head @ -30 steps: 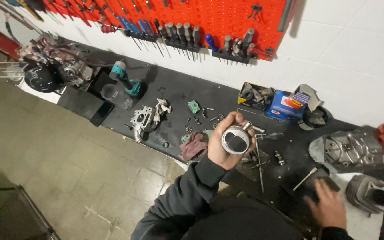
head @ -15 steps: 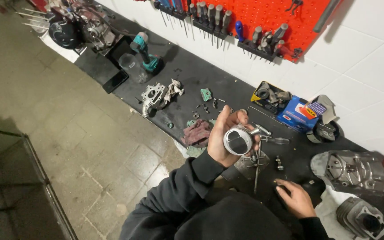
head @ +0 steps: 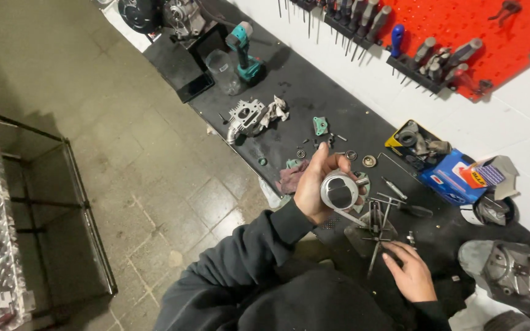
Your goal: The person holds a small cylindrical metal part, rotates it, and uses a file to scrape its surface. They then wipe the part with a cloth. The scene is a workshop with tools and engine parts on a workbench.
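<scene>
Meanwhile, the left hand (head: 315, 187) stayed closed around a short metal cylinder (head: 339, 190), raised above the black table (head: 314, 104), thumb and fingers wrapped about its smooth wall. It looked stiff, fairly heavy for its size and possibly oily, so a grip around the wall, as held, seemed safest. The right hand (head: 411, 273) lay flat and loosely open, holding nothing, its fingertips touching a thin metal tool (head: 376, 228) just below the cylinder. Compared with half a second earlier, that hand had moved nearer the tools; a second earlier it rested far off to the right.
</scene>
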